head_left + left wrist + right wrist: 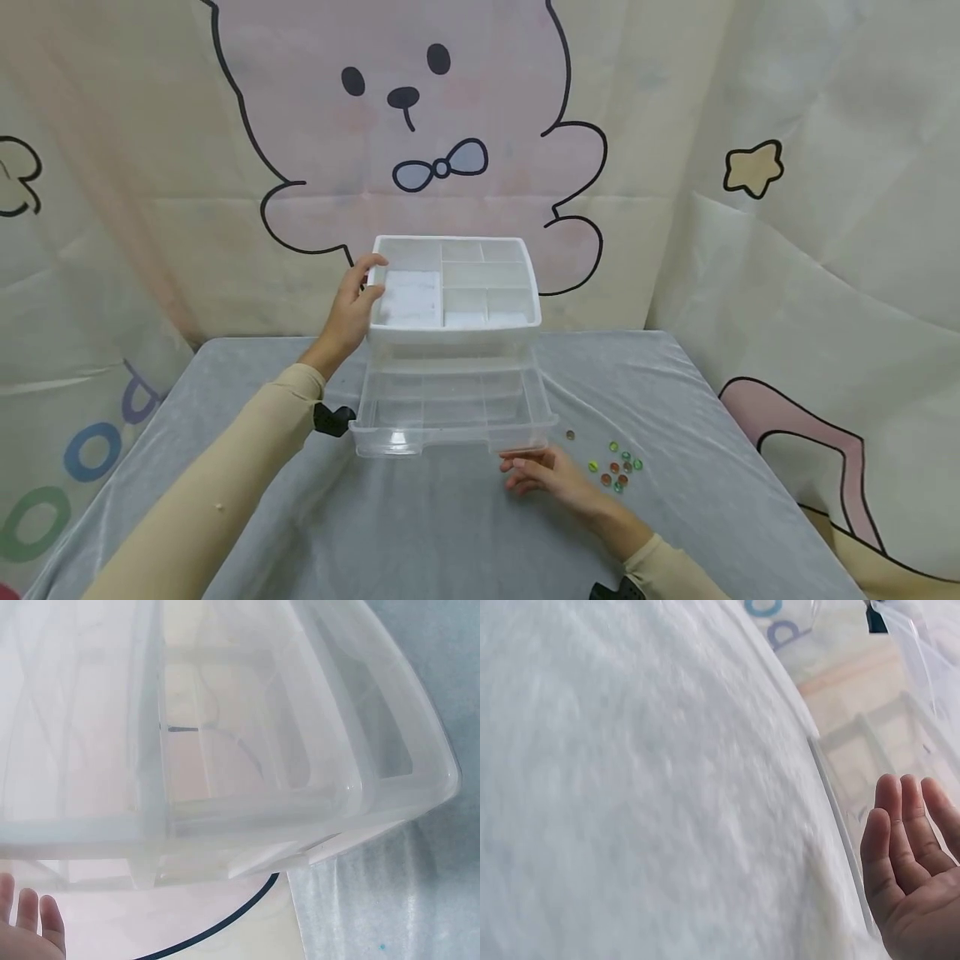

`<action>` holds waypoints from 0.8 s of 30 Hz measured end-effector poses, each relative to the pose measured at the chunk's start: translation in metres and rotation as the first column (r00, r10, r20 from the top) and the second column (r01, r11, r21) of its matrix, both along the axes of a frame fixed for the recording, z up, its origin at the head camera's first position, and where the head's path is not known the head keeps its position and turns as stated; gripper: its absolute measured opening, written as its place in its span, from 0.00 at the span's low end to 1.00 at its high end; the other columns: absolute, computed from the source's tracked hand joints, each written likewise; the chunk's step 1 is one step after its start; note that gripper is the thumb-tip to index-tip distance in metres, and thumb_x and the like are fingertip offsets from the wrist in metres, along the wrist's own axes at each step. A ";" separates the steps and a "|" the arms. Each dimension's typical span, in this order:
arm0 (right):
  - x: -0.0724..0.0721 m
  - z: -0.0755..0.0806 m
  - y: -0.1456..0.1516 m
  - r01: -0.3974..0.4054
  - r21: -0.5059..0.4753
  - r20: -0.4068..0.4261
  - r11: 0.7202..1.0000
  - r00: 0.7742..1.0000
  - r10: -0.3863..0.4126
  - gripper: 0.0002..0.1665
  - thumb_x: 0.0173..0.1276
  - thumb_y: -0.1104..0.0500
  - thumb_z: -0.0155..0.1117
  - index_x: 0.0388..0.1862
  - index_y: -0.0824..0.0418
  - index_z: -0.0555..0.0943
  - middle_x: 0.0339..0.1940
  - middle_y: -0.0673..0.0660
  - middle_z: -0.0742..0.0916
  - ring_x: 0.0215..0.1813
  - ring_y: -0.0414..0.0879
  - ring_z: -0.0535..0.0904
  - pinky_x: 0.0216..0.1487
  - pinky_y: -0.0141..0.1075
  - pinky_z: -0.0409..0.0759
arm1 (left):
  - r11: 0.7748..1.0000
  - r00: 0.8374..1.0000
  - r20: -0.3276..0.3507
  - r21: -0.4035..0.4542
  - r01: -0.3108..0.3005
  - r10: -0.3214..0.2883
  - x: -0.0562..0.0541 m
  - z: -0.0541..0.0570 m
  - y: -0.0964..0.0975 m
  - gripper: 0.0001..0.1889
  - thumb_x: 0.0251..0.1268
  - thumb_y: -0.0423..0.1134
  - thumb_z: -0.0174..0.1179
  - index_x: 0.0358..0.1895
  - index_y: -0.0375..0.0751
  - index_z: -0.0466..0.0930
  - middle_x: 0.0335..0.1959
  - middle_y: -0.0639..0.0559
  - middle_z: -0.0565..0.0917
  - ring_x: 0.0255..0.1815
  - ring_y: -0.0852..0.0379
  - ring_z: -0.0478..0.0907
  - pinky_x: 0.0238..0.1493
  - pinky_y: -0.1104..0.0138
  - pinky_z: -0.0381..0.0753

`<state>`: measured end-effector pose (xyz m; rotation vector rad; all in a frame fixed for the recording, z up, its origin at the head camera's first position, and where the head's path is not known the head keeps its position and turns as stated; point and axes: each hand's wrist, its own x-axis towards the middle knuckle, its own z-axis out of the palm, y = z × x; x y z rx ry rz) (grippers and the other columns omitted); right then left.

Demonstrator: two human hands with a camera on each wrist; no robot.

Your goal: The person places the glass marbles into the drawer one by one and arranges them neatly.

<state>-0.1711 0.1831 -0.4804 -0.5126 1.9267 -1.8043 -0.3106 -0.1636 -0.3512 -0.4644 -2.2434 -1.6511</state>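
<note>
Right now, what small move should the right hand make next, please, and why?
I would probably move the right hand toward the small colored beads: they lie loose on the gray cloth to its right, the clear drawer stands pulled out, and the left hand holds the side of the white organizer.

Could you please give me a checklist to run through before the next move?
1. Left hand touching left rim of the white rectangular plastic compartment tray: ok.
2. Clear rectangular plastic drawer extended in front of the tray: ok.
3. Right hand touching the drawer's front-right edge: cannot tell; it is close, contact unclear.
4. Small round shiny green and reddish-brown pieces apart from the drawer: ok; on the grey fabric cover, to its right.
5. Pieces all grouped: not ok; one lies apart, nearer the drawer.
</note>
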 end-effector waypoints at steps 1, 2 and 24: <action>-0.001 -0.001 0.003 0.007 0.008 0.001 1.000 1.000 -0.007 0.30 0.80 0.56 0.52 0.67 0.82 0.68 0.50 0.51 0.87 0.45 0.36 0.86 0.49 0.34 0.84 | 1.000 1.000 0.009 0.001 0.001 -0.001 0.001 0.000 0.001 0.22 0.76 0.30 0.41 0.69 0.36 0.65 0.68 0.35 0.63 0.62 0.43 0.58 0.61 0.52 0.56; -0.002 -0.001 0.005 0.014 0.015 0.000 1.000 1.000 -0.014 0.30 0.81 0.56 0.52 0.66 0.82 0.68 0.49 0.50 0.88 0.45 0.36 0.86 0.49 0.34 0.84 | 1.000 1.000 0.019 0.006 0.004 -0.004 0.003 0.001 0.001 0.21 0.76 0.30 0.41 0.69 0.36 0.65 0.68 0.34 0.63 0.62 0.43 0.58 0.62 0.53 0.56; -0.031 0.008 0.054 0.219 0.103 -0.212 0.970 0.958 -0.193 0.24 0.79 0.60 0.53 0.62 0.80 0.73 0.41 0.38 0.88 0.43 0.38 0.86 0.48 0.36 0.84 | 1.000 1.000 -0.015 0.016 0.017 -0.017 -0.001 -0.001 0.000 0.20 0.76 0.29 0.41 0.68 0.36 0.65 0.69 0.39 0.63 0.63 0.43 0.56 0.63 0.52 0.53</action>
